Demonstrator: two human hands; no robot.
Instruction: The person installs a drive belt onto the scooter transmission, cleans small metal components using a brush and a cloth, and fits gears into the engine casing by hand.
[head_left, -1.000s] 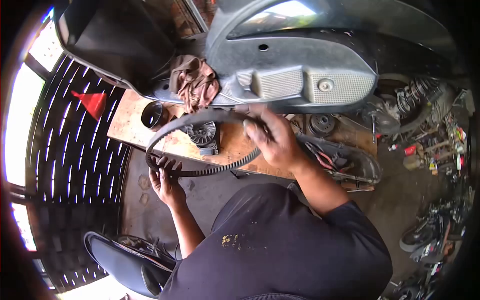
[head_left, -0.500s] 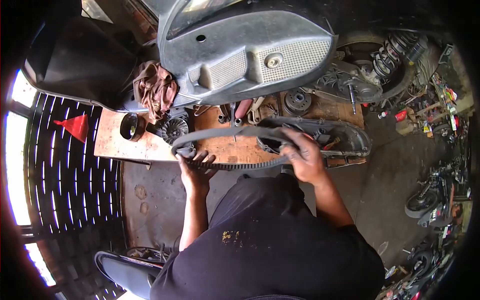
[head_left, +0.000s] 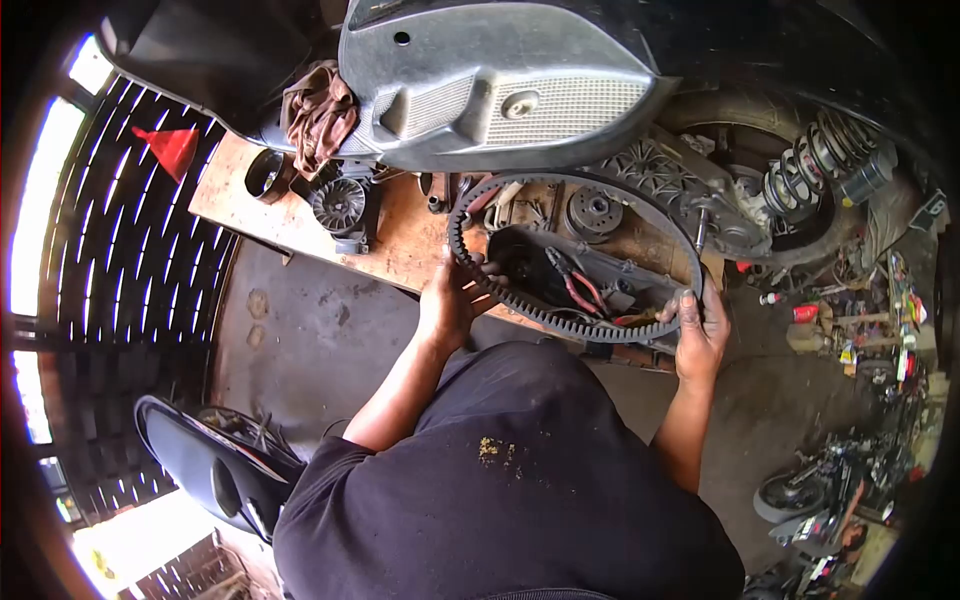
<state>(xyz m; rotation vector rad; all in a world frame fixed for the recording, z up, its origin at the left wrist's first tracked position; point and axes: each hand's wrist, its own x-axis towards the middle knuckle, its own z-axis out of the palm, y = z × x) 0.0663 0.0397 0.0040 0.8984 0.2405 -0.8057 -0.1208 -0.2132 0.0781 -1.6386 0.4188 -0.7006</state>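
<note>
Toothed belt [head_left: 610, 335] looped open between left hand [head_left: 450, 303] and right hand [head_left: 702, 330].

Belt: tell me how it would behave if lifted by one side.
The belt would probably flex yet not go limp, as it forms a wide, open loop between the left hand and right hand. Its teeth should help against slipping. Being a thin band, it looks light for its size.
</note>
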